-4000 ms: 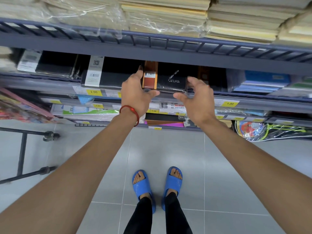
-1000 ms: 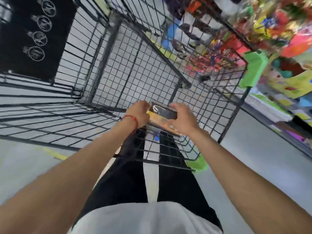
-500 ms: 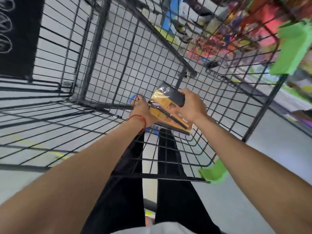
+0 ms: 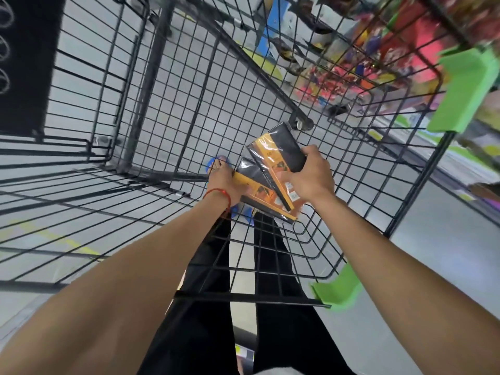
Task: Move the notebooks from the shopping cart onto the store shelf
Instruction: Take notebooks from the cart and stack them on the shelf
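Since half a second ago the two notebooks have fanned apart, and the right hand has drawn its one up and to the far right. That upper notebook, black with an orange band and shiny in plastic wrap, is tilted, and the right fingers and thumb are curled round its right edge. It overlaps the lower notebook, a match in colour, which the left hand holds at its left edge. Its fingers appear to be closed under the cover, though they are mostly hidden. Both notebooks are above the near end of the black wire shopping cart, inside its basket. A red string bracelet circles the left wrist. Through the mesh show a blue sandal and black trousers. Green corner guards cap the cart's right rim, and blurred colourful merchandise lies far right.
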The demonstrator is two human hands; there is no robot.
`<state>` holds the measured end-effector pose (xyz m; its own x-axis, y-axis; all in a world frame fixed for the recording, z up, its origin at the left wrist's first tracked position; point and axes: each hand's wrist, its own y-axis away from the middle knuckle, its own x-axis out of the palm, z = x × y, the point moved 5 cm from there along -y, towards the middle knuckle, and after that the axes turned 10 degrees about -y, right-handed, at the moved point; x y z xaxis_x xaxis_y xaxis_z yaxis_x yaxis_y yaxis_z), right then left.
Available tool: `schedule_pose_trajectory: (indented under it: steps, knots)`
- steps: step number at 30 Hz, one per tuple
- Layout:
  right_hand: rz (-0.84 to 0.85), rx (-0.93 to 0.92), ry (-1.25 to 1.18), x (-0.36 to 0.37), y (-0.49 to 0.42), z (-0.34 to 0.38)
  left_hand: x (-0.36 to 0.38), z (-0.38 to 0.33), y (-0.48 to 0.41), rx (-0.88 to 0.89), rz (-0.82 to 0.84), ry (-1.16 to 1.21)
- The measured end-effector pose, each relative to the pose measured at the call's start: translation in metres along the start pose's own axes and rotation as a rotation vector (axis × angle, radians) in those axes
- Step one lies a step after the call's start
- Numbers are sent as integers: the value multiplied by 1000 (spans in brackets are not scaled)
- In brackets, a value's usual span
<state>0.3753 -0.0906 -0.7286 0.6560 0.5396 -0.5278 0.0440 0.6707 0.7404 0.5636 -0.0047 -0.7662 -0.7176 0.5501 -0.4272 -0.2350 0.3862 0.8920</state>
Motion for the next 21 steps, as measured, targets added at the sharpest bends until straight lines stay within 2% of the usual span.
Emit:
schedule_pose_trajectory:
  steps: [4,7,14,21]
  knots:
    - [1,14,-79,-2,-2,-1,-21,-4,3,7,-130,102]
    - [22,20,-135,-1,-3,-1,-35,-6,6,6,-172,263]
    - [13,57,-246,6,1,-5,-51,-7,-3,-17,-155,574]
    - [-52,140,-390,13,19,-8,-57,-9,-3,-23,-21,837]
